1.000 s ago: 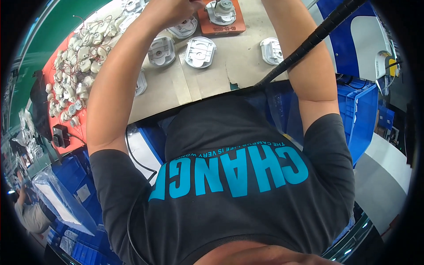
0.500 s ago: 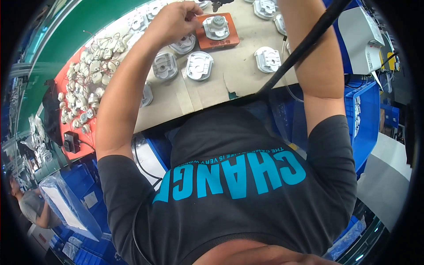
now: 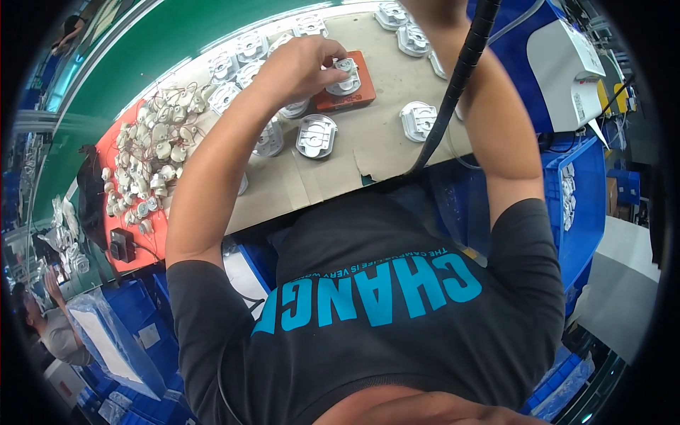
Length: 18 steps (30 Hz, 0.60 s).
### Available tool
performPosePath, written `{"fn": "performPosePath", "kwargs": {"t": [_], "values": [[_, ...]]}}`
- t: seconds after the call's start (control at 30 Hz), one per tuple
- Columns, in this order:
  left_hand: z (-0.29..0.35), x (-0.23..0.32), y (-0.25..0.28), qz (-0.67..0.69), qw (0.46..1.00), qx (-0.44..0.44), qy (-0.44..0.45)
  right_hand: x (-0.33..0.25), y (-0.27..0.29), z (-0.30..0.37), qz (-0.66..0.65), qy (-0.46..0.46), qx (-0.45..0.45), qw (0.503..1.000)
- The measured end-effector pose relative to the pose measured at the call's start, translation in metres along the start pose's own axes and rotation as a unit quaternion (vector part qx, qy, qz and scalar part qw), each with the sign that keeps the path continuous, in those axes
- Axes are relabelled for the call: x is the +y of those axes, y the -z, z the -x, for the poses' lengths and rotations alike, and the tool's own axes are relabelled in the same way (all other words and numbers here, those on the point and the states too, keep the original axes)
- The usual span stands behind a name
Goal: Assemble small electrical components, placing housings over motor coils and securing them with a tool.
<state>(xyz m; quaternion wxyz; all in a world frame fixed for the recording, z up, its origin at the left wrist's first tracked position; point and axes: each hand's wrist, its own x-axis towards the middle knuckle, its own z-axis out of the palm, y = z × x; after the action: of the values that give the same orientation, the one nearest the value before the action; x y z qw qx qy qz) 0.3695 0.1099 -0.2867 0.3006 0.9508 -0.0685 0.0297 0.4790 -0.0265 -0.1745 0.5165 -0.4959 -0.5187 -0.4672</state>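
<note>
My left hand reaches over an orange-red block on the bench. A white plastic housing sits on that block, with a small round motor on top of it. Thumb and fingertips of the left hand close around the motor's sides. At the top edge, my right hand is mostly cut off and its fingers are hidden. Another white housing lies just in front of the block, and one more is to its right.
A pile of small cream motors with wires covers the red mat at left. More white housings stand at the back. A black wrapped cable hangs before my right arm. A blue bin is at right.
My left hand has moved from beside the block onto the motor, fingers now around it. The view has shifted, so the bench sits lower. A dark tool tip at the top is out of view.
</note>
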Motion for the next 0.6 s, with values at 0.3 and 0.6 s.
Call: {"fn": "performPosePath", "kwargs": {"t": [0.3, 0.6], "values": [[0.009, 0.001, 0.016, 0.035, 0.992, 0.09, -0.083, 0.079, -0.006, 0.149, -0.008, -0.278, -0.487, 0.828], [0.189, -0.001, 0.111, 0.152, 0.919, 0.362, 0.028, 0.096, -0.018, 0.142, 0.036, -0.246, -0.564, 0.788]]}}
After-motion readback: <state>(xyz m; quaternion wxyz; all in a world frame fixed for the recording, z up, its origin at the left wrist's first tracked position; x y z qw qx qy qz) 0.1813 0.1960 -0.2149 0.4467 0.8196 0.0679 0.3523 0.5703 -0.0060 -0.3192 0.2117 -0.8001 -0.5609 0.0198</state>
